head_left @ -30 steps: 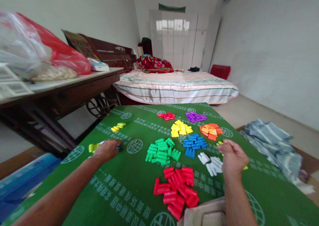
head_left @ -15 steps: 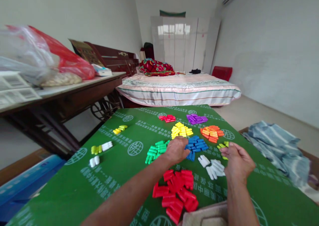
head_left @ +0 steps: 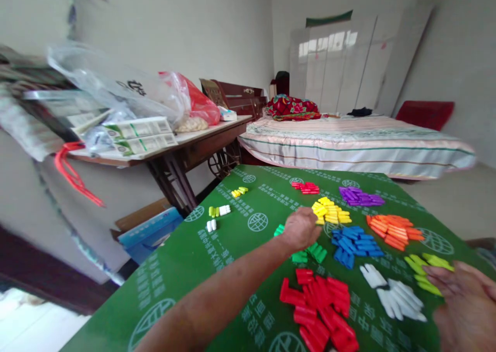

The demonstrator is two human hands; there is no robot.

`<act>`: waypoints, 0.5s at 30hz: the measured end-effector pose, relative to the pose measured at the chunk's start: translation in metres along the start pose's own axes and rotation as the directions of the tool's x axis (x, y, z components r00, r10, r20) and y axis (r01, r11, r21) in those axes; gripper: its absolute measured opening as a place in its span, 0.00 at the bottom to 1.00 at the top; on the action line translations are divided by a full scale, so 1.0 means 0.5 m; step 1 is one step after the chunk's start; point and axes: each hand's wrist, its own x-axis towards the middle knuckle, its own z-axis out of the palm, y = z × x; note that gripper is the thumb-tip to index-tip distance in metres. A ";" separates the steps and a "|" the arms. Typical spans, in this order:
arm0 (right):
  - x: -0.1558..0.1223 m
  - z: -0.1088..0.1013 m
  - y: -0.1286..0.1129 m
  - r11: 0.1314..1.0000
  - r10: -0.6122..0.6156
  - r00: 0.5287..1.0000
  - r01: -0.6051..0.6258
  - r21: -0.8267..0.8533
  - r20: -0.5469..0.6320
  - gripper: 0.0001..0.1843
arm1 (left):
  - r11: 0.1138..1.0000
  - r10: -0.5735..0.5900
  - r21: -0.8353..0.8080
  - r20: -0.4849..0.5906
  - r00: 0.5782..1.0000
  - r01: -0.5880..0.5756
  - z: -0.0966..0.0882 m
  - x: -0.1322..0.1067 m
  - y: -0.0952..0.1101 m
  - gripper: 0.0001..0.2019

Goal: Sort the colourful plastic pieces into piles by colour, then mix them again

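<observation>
My left hand (head_left: 302, 229) is over the green tube-like plastic pieces (head_left: 316, 252), hiding some of them. Its fingers are curled in beside the pile of yellow pieces (head_left: 332, 211); whatever they hold is hidden. Blue pieces (head_left: 355, 244) lie just to their right. My right hand (head_left: 465, 303), blurred and partly cut off by the frame edge, has its fingertips at the lime-green pieces (head_left: 425, 269). White pieces (head_left: 401, 297) lie left of that hand. Nearer to me is a heap of larger-looking red pieces (head_left: 321, 308).
Orange (head_left: 395, 230), purple (head_left: 360, 196) and small red pieces (head_left: 305, 187) lie across the green table (head_left: 217, 285). Toward its left edge sit small groups of white (head_left: 211, 225), lime-and-white (head_left: 219, 211) and yellow pieces (head_left: 239, 192). Beyond are a cluttered side table (head_left: 143, 155) and a bed (head_left: 356, 140).
My view has turned left, showing more of the side table. My left hand has shifted left from the blue pieces, over the green ones. My right hand stays by the lime-green pieces.
</observation>
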 end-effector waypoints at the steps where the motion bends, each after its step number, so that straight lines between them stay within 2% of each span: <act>1: -0.004 -0.002 -0.003 1.000 0.001 1.000 0.000 -0.018 0.010 0.12 | 0.997 -0.071 0.026 -0.006 0.997 0.071 -0.012 -0.011 -0.047 0.14; 3: -0.010 -0.007 -0.007 0.999 -0.013 0.999 0.015 -0.033 0.036 0.13 | 0.967 -0.240 0.089 -0.010 0.971 0.240 -0.035 -0.035 -0.151 0.13; 6: -0.012 -0.009 -0.002 0.999 -0.024 0.994 0.027 -0.025 0.106 0.14 | 0.854 -0.495 0.194 0.015 0.869 0.483 -0.061 -0.076 -0.295 0.13; 8: -0.008 -0.006 0.005 0.999 -0.041 0.996 0.043 -0.024 0.083 0.13 | 0.789 -0.593 0.254 0.076 0.802 0.559 -0.067 -0.100 -0.364 0.12; 10: 0.000 0.001 0.013 0.998 -0.063 0.998 0.063 -0.011 0.013 0.10 | 0.756 -0.641 0.293 0.157 0.751 0.585 -0.067 -0.114 -0.404 0.12; 12: 0.009 0.009 0.020 0.996 -0.078 0.997 0.079 0.037 -0.021 0.09 | 0.750 -0.655 0.311 0.226 0.721 0.583 -0.064 -0.119 -0.421 0.13; 15: 0.027 0.014 0.027 0.994 -0.064 0.998 0.065 0.083 -0.014 0.11 | 0.770 -0.634 0.304 0.257 0.730 0.561 -0.068 -0.112 -0.424 0.12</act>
